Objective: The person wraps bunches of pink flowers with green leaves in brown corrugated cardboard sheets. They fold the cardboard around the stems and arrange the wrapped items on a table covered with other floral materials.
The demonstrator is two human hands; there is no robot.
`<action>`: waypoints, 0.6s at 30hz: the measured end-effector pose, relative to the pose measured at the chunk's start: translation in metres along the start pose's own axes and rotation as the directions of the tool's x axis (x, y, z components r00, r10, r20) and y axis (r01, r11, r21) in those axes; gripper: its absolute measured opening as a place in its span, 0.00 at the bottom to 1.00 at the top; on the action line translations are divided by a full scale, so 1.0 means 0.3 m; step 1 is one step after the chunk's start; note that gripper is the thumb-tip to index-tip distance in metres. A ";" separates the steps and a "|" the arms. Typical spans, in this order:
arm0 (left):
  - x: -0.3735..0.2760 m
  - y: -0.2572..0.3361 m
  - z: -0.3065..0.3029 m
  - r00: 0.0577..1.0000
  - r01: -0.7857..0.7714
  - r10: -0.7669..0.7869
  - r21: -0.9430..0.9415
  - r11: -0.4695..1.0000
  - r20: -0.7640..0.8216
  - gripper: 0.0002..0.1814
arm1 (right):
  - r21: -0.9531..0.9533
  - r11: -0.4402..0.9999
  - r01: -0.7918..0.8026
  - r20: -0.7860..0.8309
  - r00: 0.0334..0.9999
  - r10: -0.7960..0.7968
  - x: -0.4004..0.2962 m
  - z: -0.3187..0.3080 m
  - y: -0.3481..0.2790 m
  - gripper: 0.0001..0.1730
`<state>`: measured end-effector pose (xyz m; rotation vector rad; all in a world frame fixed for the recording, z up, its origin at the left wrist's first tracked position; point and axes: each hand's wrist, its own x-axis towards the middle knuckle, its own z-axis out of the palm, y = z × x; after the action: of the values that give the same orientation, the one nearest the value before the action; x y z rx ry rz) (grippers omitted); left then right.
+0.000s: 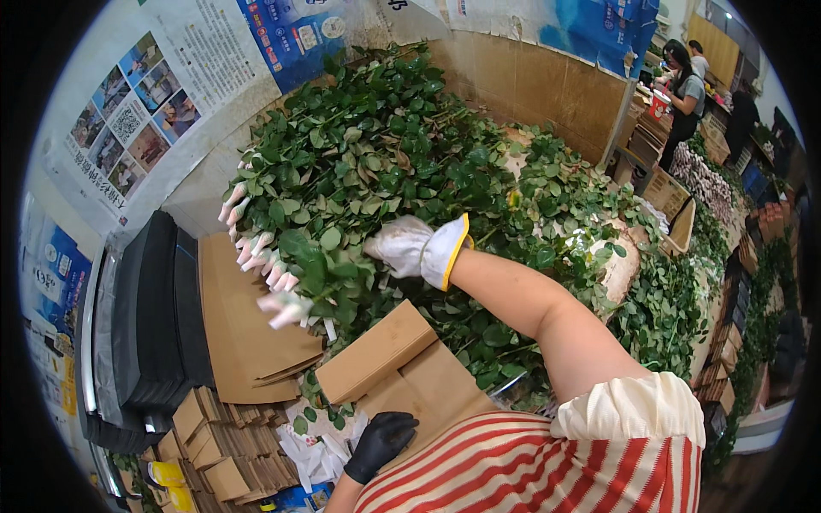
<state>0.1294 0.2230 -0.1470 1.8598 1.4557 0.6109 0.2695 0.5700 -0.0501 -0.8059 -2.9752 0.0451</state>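
My right hand [401, 247], in a white work glove with a yellow-edged cuff, reaches into a heap of leafy rose stems [385, 160]. It is closed on some stems, though leaves hide its fingertips. A blurred rose bud in a pale sleeve [285, 309] hangs at the heap's left edge, near other sleeved buds [260, 256]. My left hand [383, 445], in a black glove, lies on a folded cardboard wrapper [430, 385] against my striped clothing. Whether its fingers grip the wrapper's edge is not clear.
Flat cardboard sheets [247, 333] and a stack of black sheets [157, 320] stand at left. Folded cardboard pieces [224, 442] and white strips [317, 452] lie below them. A cardboard-faced wall [532, 90] bounds the back. People [689, 90] work at far right, near a crate [670, 205].
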 end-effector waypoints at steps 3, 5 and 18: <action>-0.028 -0.022 0.005 1.000 0.006 -0.007 -0.019 1.000 -0.020 0.13 | 0.118 0.993 0.031 -0.068 0.997 -0.023 0.044 -0.121 0.014 0.18; -0.028 -0.045 0.015 0.996 -0.081 0.082 0.038 0.996 -0.025 0.13 | 0.056 0.998 0.024 -0.151 0.988 -0.016 0.094 -0.150 0.072 0.14; -0.026 -0.026 0.044 0.997 0.061 -0.067 -0.119 0.991 -0.049 0.12 | 0.097 0.994 -0.046 0.232 0.972 0.022 -0.039 0.363 0.014 0.17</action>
<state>0.1317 0.2135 -0.1611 1.7114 1.4746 0.7042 0.2747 0.5662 -0.1594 -0.8965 -3.1411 0.3099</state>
